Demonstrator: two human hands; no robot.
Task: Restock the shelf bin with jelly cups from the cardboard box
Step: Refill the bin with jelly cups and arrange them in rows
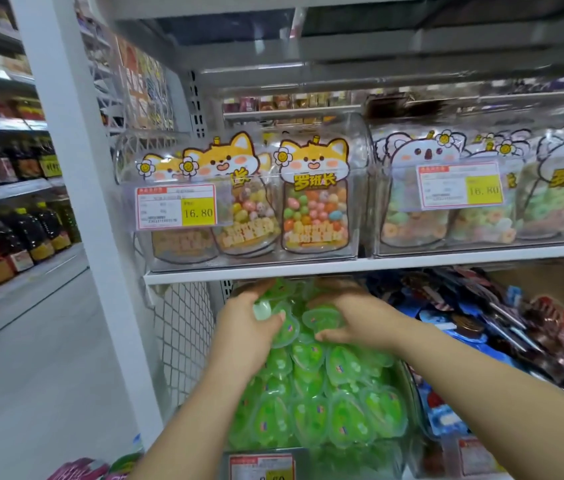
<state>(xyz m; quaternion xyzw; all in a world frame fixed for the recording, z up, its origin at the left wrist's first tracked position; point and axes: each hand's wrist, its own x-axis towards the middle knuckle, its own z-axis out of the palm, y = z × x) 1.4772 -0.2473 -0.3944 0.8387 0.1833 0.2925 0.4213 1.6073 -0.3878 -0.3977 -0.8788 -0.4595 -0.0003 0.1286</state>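
A clear shelf bin [409,386] under the white shelf board is heaped with green heart-shaped jelly cups [311,407]. Both my hands reach into the back of the heap. My left hand [247,329] curls around a pale green jelly cup [261,310], with the thumb pressing on its right side. My right hand [355,317] lies over the pile, its fingers and thumb curled round another green cup [322,318]. The cardboard box is out of view.
The shelf board [342,266] hangs low over my hands and carries clear bins of candy jars [315,216]. Blue and red snack packets [474,327] fill the neighbouring bin on the right. A white upright post [100,216] and a wire mesh side panel [183,327] stand on the left.
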